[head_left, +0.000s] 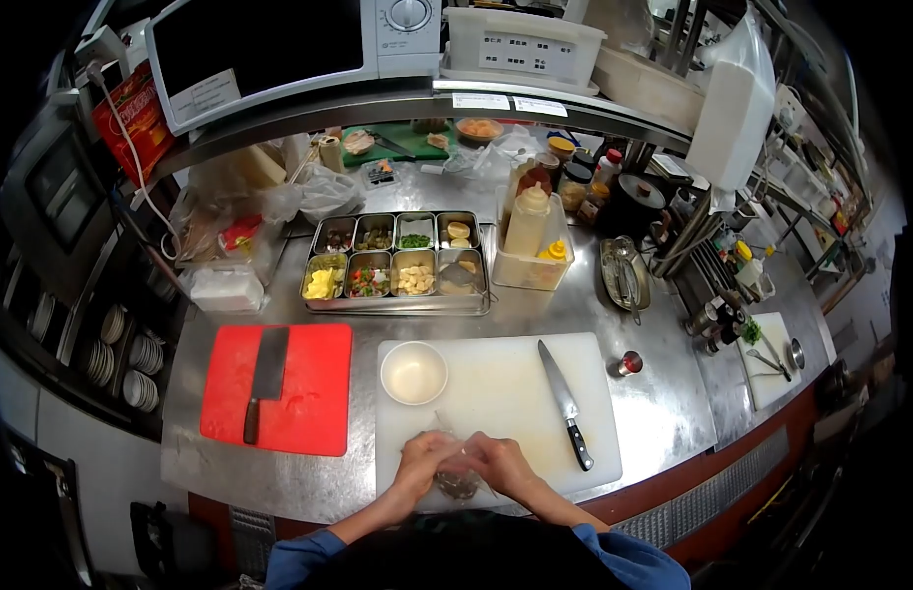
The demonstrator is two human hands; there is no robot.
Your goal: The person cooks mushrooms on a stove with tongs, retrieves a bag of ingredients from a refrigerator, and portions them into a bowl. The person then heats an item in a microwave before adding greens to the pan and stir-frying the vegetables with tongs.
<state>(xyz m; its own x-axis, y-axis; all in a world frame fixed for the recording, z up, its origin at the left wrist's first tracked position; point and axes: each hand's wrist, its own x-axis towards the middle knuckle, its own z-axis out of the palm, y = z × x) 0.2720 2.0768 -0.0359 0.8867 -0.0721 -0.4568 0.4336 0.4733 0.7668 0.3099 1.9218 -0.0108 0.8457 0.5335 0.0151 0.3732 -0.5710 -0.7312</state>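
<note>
"Worktop (673,413) in bare steel is spreading out in front of you. Above it a microwave (269,59) is standing on a shelf, with a paper label (205,95) sticking to its door; the print is coming out too small to read."

"And the boards?"

"A white board (496,393) is lying right before you, and a red board (319,393) is lying to its left with a cleaver (269,364) resting on it."

"Any other writing?"

"Beside the microwave, a white bin (466,44) is carrying a sheet (525,53) with two rows of printed Chinese characters, too fine to be giving you a sure reading."

"Smaller things?"

"A knife (559,388) is lying towards the white board's right side, its black handle pointing your way. A round bowl (414,374) is sitting at the far left corner."

"The hands?"

"Your left hand (425,467) and right hand (500,467) are meeting over the near edge of that board. Between them you are holding a clear bag (456,485), something dark showing through it."

"Fingers?"

"Both sets are pinching its plastic, the tips nearly touching one another."
</note>
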